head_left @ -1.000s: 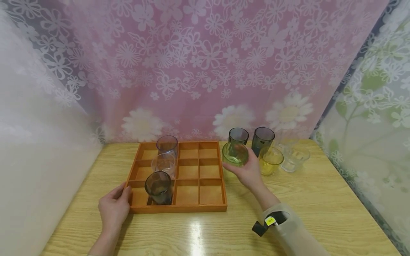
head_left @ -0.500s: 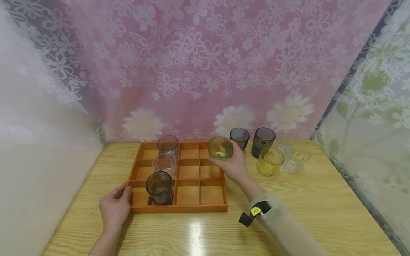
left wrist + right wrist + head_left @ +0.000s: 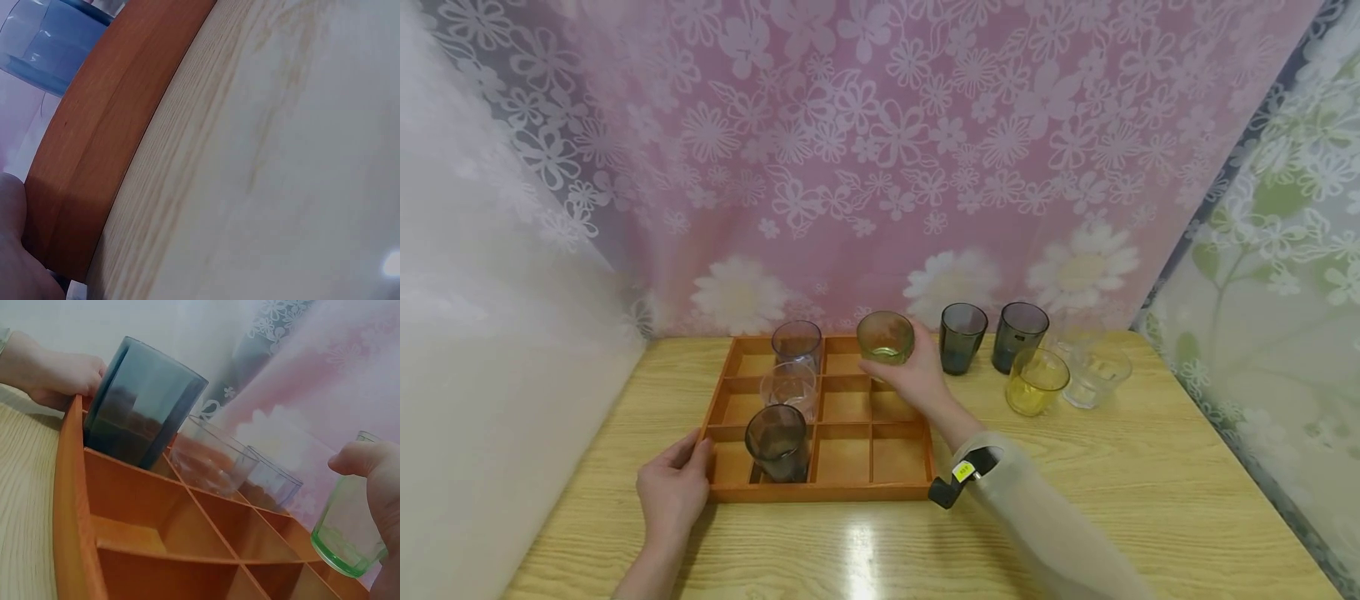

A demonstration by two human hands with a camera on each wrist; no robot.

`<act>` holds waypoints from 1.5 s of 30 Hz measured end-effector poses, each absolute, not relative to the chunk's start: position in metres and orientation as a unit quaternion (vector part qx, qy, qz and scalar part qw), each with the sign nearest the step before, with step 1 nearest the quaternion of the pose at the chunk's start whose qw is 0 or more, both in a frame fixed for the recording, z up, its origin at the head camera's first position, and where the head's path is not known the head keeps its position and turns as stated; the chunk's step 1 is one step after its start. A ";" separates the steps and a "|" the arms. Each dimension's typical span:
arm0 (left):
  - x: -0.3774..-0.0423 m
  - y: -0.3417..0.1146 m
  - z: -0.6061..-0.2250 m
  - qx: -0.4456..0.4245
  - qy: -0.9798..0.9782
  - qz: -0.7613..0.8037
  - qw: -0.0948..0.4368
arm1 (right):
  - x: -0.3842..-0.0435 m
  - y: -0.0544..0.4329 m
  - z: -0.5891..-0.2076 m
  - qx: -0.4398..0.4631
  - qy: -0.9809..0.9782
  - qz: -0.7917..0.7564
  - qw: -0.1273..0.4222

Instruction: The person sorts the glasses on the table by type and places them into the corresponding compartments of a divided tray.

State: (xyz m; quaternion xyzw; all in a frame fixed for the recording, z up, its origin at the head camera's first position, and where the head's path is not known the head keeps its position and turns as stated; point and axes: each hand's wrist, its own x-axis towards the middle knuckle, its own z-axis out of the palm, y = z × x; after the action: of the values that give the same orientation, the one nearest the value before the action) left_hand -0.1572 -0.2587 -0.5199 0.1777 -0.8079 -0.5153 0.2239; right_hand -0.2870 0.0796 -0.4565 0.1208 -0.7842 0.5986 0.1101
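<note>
My right hand (image 3: 917, 375) grips a green glass (image 3: 886, 337) above the back row of the wooden compartment tray (image 3: 820, 493). The right wrist view shows thumb and fingers round the green glass (image 3: 350, 531), whose base hangs over the dividers. My left hand (image 3: 673, 487) holds the tray's left side near the front corner, its thumb at the rim. One column of the tray bears a dark grey glass (image 3: 777, 446) in front, a clear glass (image 3: 788, 392) in the middle and a bluish-purple tinted glass (image 3: 797, 346) at the back.
Right of the tray, a dark glass (image 3: 962, 337), another dark glass (image 3: 1021, 336) and a yellow glass (image 3: 1036, 383) stand on the wooden table (image 3: 1075, 500). Clear glasses (image 3: 1096, 379) overlap beside them. A pink floral curtain (image 3: 865, 167) hangs behind the table.
My right hand has carried the green glass left, from beside the dark glasses to over the tray's back row. The left hand stays on the tray's side.
</note>
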 end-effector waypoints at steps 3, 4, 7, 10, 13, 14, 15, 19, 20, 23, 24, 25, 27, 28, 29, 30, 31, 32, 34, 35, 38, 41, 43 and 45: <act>-0.157 -0.259 -0.519 0.181 -0.809 -0.514 0.220 | -0.293 0.072 -0.456 0.129 -0.772 0.612 0.114; -0.157 -0.260 -0.519 0.182 -0.809 -0.514 0.220 | -0.295 0.069 -0.455 0.128 -0.772 0.612 0.114; -0.157 -0.260 -0.519 0.181 -0.806 -0.517 0.223 | -0.299 0.061 -0.455 0.126 -0.776 0.607 0.115; -0.157 -0.259 -0.519 0.178 -0.805 -0.519 0.226 | -0.303 0.054 -0.455 0.130 -0.780 0.601 0.115; -0.157 -0.259 -0.520 0.179 -0.805 -0.518 0.227 | -0.308 0.048 -0.456 0.134 -0.781 0.600 0.115; -0.157 -0.259 -0.520 0.178 -0.805 -0.518 0.228 | -0.310 0.046 -0.456 0.136 -0.781 0.599 0.117; -0.157 -0.259 -0.520 0.177 -0.804 -0.520 0.229 | -0.311 0.044 -0.457 0.135 -0.781 0.599 0.117; -0.157 -0.259 -0.521 0.174 -0.800 -0.528 0.227 | -0.318 0.037 -0.460 0.134 -0.779 0.602 0.117; -0.157 -0.259 -0.521 0.174 -0.799 -0.529 0.227 | -0.320 0.036 -0.461 0.131 -0.780 0.601 0.117; -0.157 -0.259 -0.521 0.176 -0.799 -0.528 0.229 | -0.323 0.033 -0.465 0.121 -0.786 0.596 0.111; -0.157 -0.259 -0.521 0.177 -0.798 -0.528 0.229 | -0.323 0.032 -0.467 0.117 -0.788 0.595 0.108; -0.157 -0.258 -0.521 0.178 -0.797 -0.529 0.231 | -0.324 0.032 -0.469 0.113 -0.790 0.593 0.107; -0.157 -0.258 -0.521 0.178 -0.796 -0.530 0.233 | -0.325 0.031 -0.472 0.107 -0.794 0.588 0.107; -0.157 -0.257 -0.520 0.179 -0.795 -0.531 0.233 | -0.326 0.030 -0.473 0.105 -0.795 0.587 0.107; -0.157 -0.257 -0.520 0.177 -0.794 -0.532 0.234 | -0.326 0.030 -0.474 0.106 -0.795 0.587 0.107; -0.157 -0.257 -0.519 0.175 -0.794 -0.533 0.234 | -0.327 0.029 -0.475 0.107 -0.795 0.587 0.108; -0.157 -0.257 -0.519 0.175 -0.794 -0.533 0.234 | -0.328 0.029 -0.476 0.108 -0.794 0.588 0.107; -0.157 -0.257 -0.519 0.174 -0.794 -0.532 0.235 | -0.329 0.028 -0.476 0.109 -0.794 0.588 0.106; -0.158 -0.257 -0.518 0.174 -0.794 -0.532 0.237 | -0.330 0.027 -0.476 0.112 -0.792 0.590 0.105; -0.158 -0.258 -0.519 0.173 -0.795 -0.531 0.239 | -0.331 0.027 -0.476 0.114 -0.792 0.591 0.104; -0.158 -0.258 -0.520 0.174 -0.794 -0.530 0.241 | -0.332 0.025 -0.476 0.114 -0.791 0.593 0.101; -0.159 -0.260 -0.522 0.170 -0.795 -0.529 0.242 | -0.333 0.024 -0.478 0.112 -0.794 0.589 0.099; -0.159 -0.260 -0.522 0.169 -0.794 -0.531 0.243 | -0.333 0.023 -0.479 0.110 -0.798 0.585 0.096; -0.158 -0.260 -0.522 0.168 -0.793 -0.532 0.245 | -0.333 0.022 -0.480 0.105 -0.803 0.580 0.093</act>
State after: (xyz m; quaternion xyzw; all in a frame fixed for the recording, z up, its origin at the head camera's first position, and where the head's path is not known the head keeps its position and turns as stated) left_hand -0.1585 -0.2599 -0.5219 0.1677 -0.7933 -0.5317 0.2446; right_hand -0.3334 0.0220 -0.4804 0.1049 -0.8028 0.5796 0.0929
